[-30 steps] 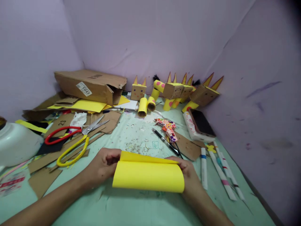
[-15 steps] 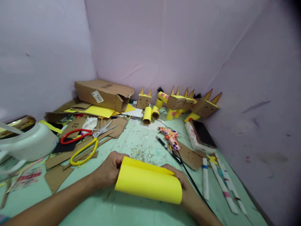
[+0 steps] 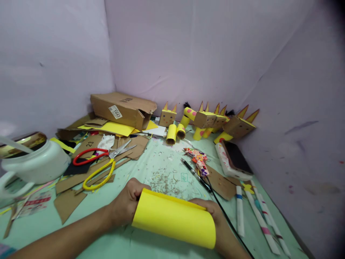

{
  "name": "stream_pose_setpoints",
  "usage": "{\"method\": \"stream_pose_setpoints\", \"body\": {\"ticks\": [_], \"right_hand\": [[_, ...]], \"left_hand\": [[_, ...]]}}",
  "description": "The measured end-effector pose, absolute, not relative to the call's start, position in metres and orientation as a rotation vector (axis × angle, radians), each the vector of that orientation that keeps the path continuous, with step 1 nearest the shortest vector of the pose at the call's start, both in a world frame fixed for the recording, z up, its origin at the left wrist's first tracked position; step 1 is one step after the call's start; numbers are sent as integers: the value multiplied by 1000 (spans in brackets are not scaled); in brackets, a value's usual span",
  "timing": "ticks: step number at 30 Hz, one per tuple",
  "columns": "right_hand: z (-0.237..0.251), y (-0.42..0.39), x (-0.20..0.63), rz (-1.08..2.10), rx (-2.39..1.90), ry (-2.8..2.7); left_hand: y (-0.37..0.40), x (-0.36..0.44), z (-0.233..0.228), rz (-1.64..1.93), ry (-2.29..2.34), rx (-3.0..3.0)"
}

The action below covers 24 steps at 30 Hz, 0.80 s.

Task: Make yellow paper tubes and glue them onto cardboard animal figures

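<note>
Green mat [image 3: 161, 169], left hand [image 3: 125, 207], right hand [image 3: 215, 219], fingers gripping curled yellow sheet [image 3: 174, 219]; scissors [image 3: 101, 167] nearby

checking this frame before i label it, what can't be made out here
1. Right hand, head view: mostly hidden behind the rolled yellow paper; its grip cannot be seen.
2. Left hand: fingertips hidden behind the paper's end.
3. White jug: cut off by the left edge.
4. Box label: only "1043" reads; the rest is too small.
5. Paper sticks: lower ends blurred toward the frame edge.
</note>
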State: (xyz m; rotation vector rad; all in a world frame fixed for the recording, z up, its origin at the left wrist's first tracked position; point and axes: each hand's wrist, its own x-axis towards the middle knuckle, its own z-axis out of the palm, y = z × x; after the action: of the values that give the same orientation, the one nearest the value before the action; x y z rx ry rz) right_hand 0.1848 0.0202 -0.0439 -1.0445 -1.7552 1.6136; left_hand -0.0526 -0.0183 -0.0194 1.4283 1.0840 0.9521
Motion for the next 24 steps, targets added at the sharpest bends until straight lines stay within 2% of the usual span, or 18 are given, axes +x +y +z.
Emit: {"method": "stream_pose_setpoints", "body": {"ticks": [8,17,24], "right_hand": [[-50,24,190,1514,-1081,-1713],[-63,23,192,1498,-1000,-1705],[-46,22,186,1595,-1067,-1595]], "left_hand": [[-18,-52,-25,861,986,1349],[-18,-49,-23,924,1074,1234],[-17,-44,-16,1011,1108,1061]]}}
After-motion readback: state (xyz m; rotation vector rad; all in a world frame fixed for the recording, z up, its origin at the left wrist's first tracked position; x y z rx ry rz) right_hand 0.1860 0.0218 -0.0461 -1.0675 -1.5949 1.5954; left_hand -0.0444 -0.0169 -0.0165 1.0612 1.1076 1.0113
